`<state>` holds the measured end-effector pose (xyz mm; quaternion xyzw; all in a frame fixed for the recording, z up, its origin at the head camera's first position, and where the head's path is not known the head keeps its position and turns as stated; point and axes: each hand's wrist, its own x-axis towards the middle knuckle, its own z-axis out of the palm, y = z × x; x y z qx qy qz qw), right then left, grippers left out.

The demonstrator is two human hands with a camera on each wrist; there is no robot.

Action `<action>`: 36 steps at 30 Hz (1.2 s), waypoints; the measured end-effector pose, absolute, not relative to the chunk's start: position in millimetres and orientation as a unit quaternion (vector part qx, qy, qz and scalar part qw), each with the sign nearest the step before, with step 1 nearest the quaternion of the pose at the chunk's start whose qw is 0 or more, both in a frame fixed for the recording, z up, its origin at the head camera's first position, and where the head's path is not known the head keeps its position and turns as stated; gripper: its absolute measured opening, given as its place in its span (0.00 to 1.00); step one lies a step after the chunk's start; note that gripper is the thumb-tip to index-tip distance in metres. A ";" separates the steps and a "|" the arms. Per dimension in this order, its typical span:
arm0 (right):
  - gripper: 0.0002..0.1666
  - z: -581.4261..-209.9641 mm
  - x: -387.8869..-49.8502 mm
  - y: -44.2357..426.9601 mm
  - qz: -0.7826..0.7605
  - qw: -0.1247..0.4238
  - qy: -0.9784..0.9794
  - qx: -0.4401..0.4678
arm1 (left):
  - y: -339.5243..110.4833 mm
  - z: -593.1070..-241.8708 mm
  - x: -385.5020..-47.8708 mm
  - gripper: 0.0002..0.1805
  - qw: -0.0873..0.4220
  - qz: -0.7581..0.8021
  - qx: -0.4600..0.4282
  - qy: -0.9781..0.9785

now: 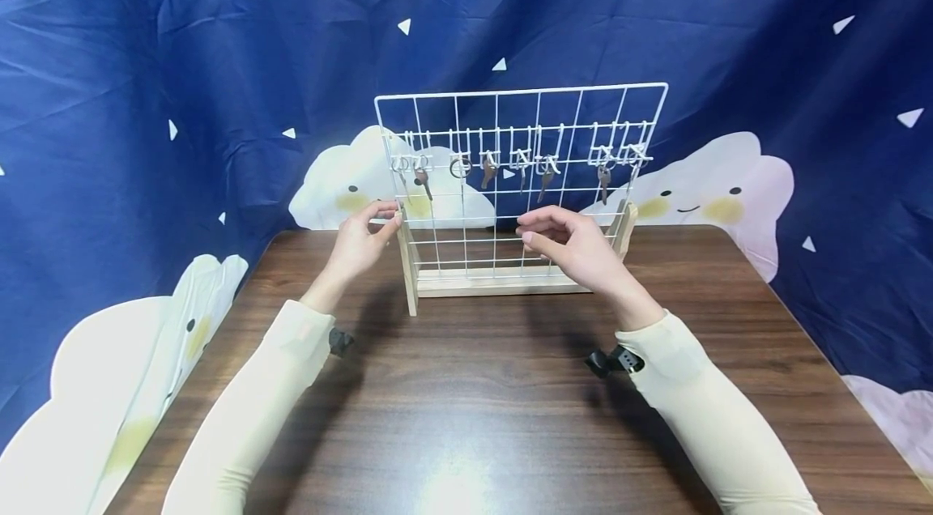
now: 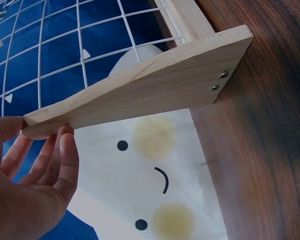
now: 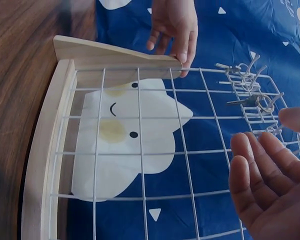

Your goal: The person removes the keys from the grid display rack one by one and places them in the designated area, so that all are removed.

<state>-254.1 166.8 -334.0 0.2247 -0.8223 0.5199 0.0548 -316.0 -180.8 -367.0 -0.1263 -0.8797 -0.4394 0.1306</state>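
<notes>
A white wire grid rack (image 1: pixel 496 240) with a wooden base stands on the table, its hooks carrying several keys (image 1: pixel 489 171) on rings. My left hand (image 1: pixel 357 244) pinches the top of the left wooden side support (image 2: pixel 135 90) between thumb and fingers; the left wrist view shows this grip closely. My right hand (image 1: pixel 576 248) hovers in front of the grid, right of its middle and below the keys. Its fingers are relaxed and slightly bent with nothing between them, and in the right wrist view the palm (image 3: pixel 275 190) is turned up beside the grid.
The brown wooden table (image 1: pixel 466 385) extends in front of the rack and to both sides. Behind it hangs a blue cloth (image 1: pixel 466 5) with white triangles and smiling clouds. A dark wrist device (image 1: pixel 615 361) sits at the right cuff, another (image 1: pixel 339 342) at the left.
</notes>
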 end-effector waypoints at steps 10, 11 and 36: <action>0.14 -329.3 -254.3 148.8 0.520 0.061 -0.823 0.220 | -181.7 -367.2 -315.3 0.18 0.130 -0.445 -0.129 -0.877; 0.14 -329.4 -254.4 147.2 0.519 0.063 -0.824 0.219 | -181.7 -367.1 -315.1 0.18 0.130 -0.445 -0.129 -0.876; 0.13 -328.4 -260.1 111.4 0.568 0.055 -0.791 0.223 | -182.1 -368.2 -314.7 0.19 0.126 -0.460 -0.131 -0.869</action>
